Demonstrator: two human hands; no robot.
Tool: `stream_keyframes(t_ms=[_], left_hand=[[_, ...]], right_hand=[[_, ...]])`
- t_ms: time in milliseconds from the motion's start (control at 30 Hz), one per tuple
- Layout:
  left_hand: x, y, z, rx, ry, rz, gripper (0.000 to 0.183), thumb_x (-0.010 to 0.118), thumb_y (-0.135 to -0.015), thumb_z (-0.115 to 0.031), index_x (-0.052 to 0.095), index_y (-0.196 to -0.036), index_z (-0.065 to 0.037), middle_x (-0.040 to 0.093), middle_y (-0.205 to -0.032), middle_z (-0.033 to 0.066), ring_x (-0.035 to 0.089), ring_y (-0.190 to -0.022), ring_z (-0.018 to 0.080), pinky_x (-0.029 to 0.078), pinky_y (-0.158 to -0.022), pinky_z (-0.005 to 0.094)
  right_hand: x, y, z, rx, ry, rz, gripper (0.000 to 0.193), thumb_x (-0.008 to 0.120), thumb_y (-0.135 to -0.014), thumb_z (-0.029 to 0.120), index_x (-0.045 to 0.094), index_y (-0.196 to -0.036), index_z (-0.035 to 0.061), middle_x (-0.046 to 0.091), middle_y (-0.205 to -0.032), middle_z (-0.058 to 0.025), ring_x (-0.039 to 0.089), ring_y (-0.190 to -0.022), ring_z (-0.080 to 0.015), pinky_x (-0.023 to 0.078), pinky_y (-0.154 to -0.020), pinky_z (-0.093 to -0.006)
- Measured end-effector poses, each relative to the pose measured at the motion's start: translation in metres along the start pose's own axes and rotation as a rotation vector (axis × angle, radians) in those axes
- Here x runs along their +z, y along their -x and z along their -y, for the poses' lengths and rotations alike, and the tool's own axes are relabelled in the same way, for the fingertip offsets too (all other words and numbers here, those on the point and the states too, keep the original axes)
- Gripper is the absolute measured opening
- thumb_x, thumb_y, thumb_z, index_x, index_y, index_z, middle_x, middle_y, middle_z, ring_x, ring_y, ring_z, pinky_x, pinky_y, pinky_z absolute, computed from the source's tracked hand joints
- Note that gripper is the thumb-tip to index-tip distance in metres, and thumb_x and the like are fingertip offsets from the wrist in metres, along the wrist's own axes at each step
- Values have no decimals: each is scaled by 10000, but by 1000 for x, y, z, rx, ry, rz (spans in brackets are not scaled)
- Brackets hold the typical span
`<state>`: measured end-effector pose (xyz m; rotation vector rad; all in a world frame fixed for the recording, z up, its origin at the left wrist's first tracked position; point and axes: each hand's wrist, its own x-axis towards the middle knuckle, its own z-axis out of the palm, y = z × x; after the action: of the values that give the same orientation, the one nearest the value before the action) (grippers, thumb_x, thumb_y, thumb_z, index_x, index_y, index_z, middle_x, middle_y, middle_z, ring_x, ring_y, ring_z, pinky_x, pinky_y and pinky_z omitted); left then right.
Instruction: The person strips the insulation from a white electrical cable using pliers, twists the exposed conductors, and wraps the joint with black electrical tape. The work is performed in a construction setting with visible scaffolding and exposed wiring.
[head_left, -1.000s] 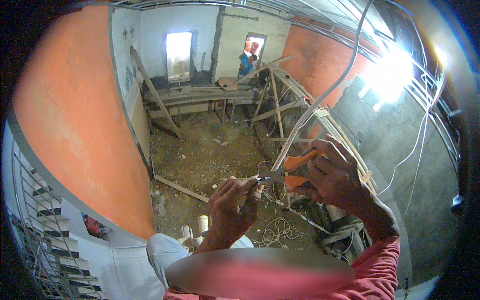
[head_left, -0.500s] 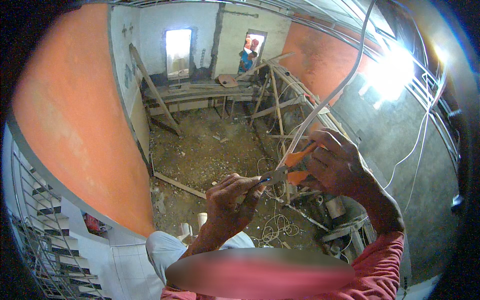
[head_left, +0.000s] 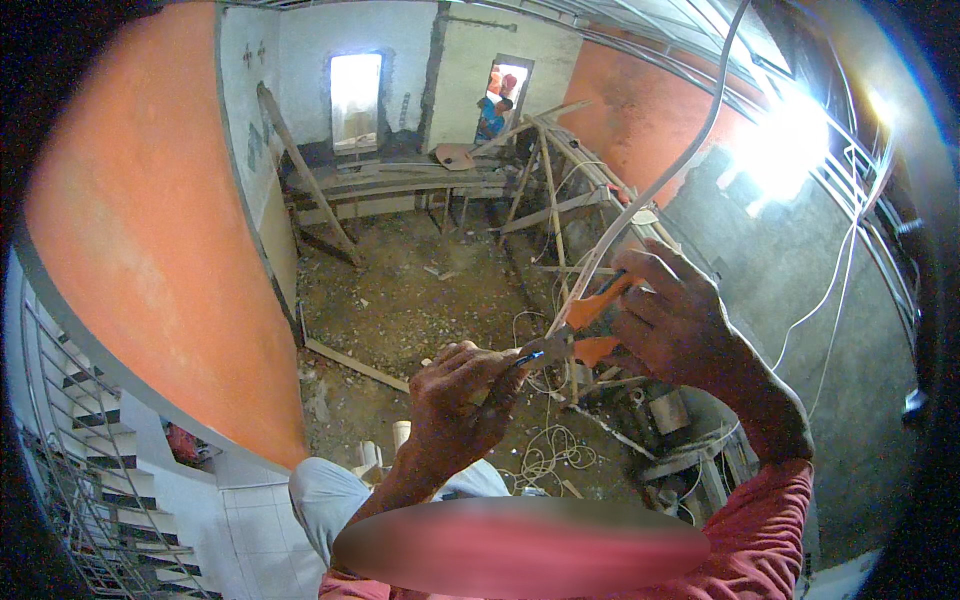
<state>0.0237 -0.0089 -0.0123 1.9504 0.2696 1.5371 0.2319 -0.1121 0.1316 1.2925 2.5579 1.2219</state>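
Observation:
My right hand (head_left: pixel 672 325) is closed around the spread orange handles of a pair of pliers (head_left: pixel 594 350). The metal jaws point left, toward my left hand (head_left: pixel 455 400), whose thumb and fingers pinch a thin blue wire (head_left: pixel 531 358). That wire lies right at the jaws; whether they bite into it is too small to tell. From the ceiling a thick pale cable (head_left: pixel 655 185) curves down to the pliers, and its lower end runs in behind the jaws.
Far below is a rubble-strewn dirt floor (head_left: pixel 400 290) with a coil of pale cable (head_left: pixel 555 455). Wooden scaffolding (head_left: pixel 550 190) stands ahead right, near a person in blue (head_left: pixel 490 118) at an opening. An orange wall (head_left: pixel 150 230) and a stair railing (head_left: pixel 75 430) are at left.
My right hand and the pliers have shifted very slightly. The handles stay spread, and my left hand keeps its pinch on the blue wire.

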Motion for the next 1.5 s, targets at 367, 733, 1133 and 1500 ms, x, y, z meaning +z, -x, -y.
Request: stream_keyframes(t_ms=[367,733,1133,1500], left_hand=[[-5,-2,-3,-133,85,81,184,728,-840,-104,761,-1010,-43,700,-787,87,673,-696,200,512,-636,313],[-5,0,-2,-239,90,77,188,723,-857,-139,761,-1020,-54,735,-852,92,705,-742,193,541,-672,300],[-13,0,0,-189,137,146,204,722,-866,-61,739,-1063,-8,724,-830,126,669,-682,172,515,-624,288],[-7,2,-1,-139,-4,8,163,729,-889,-52,722,-1039,11,728,-843,112,684,-735,146,534,-671,281]], right_hand=[[4,-2,-5,-1,-142,-19,326,785,-659,390,605,-731,128,593,-783,-65,638,-934,-318,548,-734,-458],[1,-2,0,30,-20,45,241,648,-473,233,542,-635,88,512,-711,-71,635,-936,-329,546,-709,-438],[-6,0,-9,-134,-3,-23,237,649,-510,224,560,-720,156,508,-735,-48,579,-781,-296,458,-586,-392],[2,11,24,493,-613,214,319,829,-794,346,693,-823,59,572,-686,-82,593,-619,-217,438,-495,-340]])
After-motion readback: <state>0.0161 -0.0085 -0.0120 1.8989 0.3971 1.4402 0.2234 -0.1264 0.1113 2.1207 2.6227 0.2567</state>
